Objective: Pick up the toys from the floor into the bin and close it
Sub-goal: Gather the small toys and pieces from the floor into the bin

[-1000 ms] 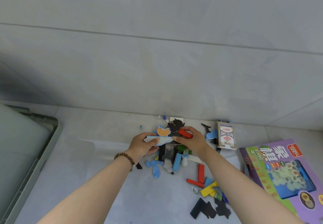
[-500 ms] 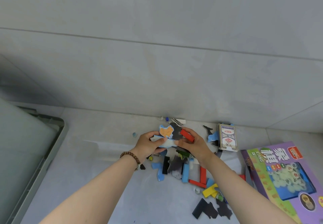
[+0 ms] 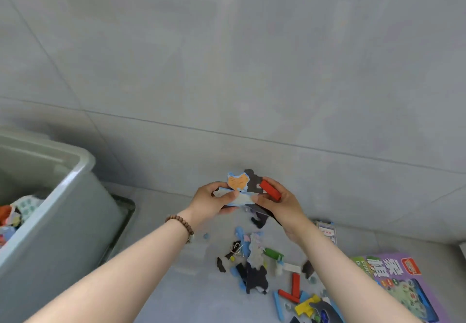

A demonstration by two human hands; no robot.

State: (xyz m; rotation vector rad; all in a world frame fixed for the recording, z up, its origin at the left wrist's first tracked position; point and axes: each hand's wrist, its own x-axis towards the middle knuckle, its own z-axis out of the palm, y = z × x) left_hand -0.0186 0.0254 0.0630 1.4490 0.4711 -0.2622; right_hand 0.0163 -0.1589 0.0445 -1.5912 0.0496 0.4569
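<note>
**Inspector:** Report the state of the hands.

**Operator:** The left hand (image 3: 214,200) and right hand (image 3: 280,206) are together at centre frame. Both grip one bundle of flat cut-out pieces (image 3: 239,186). The thumbs press on its light blue lower piece, just beside each other. The right hand also holds a red block (image 3: 270,190) against the bundle's right edge. A bead bracelet (image 3: 180,223) sits on the left wrist.

**Inspector:** Locate the bin.

**Operator:** The grey bin (image 3: 75,196) is at the left of the frame, uncovered and well apart from the hands. Coloured toys show inside it at the left edge. A dark flat part (image 3: 124,218) lies just behind its right corner; whether it is the lid cannot be determined.

**Inspector:** What is on the floor?

**Operator:** A loose pile of toys (image 3: 254,269) lies on the floor (image 3: 176,285) at lower centre: black and blue flat pieces plus red, yellow and green blocks. A card pack (image 3: 327,234) shows beside the right forearm. A purple game box (image 3: 398,282) lies at lower right.
</note>
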